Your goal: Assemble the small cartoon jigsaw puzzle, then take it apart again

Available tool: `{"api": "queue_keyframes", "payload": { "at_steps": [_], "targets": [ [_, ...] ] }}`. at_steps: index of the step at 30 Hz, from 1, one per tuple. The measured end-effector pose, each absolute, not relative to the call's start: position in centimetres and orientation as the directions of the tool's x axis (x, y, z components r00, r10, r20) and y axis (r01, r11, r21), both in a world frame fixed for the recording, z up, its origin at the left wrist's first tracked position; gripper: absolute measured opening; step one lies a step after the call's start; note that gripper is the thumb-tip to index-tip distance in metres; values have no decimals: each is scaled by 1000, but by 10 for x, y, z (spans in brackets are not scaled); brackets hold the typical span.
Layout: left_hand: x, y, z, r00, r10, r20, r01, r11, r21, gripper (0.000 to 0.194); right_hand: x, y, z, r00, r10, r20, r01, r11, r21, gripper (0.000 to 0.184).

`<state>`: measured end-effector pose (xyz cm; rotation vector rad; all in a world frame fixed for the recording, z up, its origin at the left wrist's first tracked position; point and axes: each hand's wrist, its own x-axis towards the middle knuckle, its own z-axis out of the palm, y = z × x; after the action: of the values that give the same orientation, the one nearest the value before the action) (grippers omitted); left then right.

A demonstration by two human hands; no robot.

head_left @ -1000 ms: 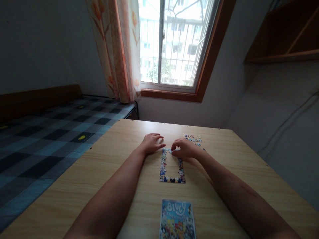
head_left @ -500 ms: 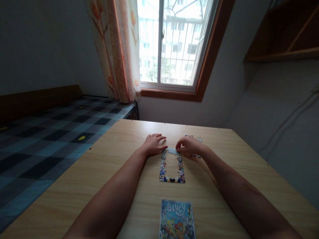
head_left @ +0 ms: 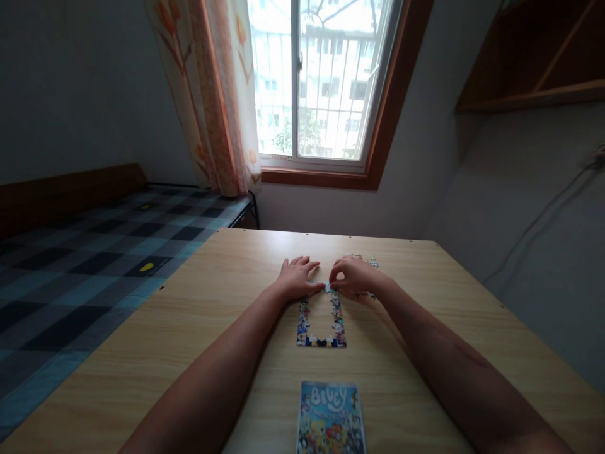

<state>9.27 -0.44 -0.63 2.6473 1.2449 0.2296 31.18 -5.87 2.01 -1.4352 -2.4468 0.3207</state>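
A jigsaw puzzle border (head_left: 339, 328) lies flat on the table, a rectangular ring of joined pieces with bare wood in its middle. My left hand (head_left: 299, 279) rests over its far left corner, fingers spread and thumb stretched along the far edge. At the far right corner my right hand (head_left: 355, 275) is closed in a pinch, thumb and forefinger on a puzzle piece at the border's edge; the fingers mostly hide it. Light blue pieces (head_left: 328, 287) show between the two hands. Loose puzzle pieces (head_left: 373, 258) lie beyond and under my right hand.
A Bluey picture box (head_left: 331, 419) lies on the wooden table (head_left: 212, 378) close to me. To the left stands a bed with a checked cover (head_left: 118, 252). A curtain (head_left: 212, 101) hangs beside the window, and a wooden shelf (head_left: 543, 91) juts out at upper right.
My left hand has slid slightly right, its thumb now over the border's far edge. My right hand keeps its pinch at the corner. The whole view has shifted slightly.
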Motion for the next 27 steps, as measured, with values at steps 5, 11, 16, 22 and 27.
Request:
{"api": "queue_keyframes", "payload": {
  "at_steps": [5,11,16,22,27],
  "targets": [
    [90,1,-7,637,769,62,737,-630,245,75,336,-56,40,-310,909,278,872,389,-297,24],
    [88,6,-9,614,777,136,729,-625,279,66,412,-54,58,280,924,260,896,-154,-417,28],
    [87,1,-5,639,759,123,724,-648,238,70,444,-55,36,304,952,36,864,-259,-432,18],
    [88,2,-5,627,772,108,735,-632,245,66,442,-54,17,292,955,-48,873,-287,-394,26],
    [85,14,-13,606,769,202,689,-635,349,60,435,-53,21,275,961,-38,904,-272,-331,29]
  ]
}}
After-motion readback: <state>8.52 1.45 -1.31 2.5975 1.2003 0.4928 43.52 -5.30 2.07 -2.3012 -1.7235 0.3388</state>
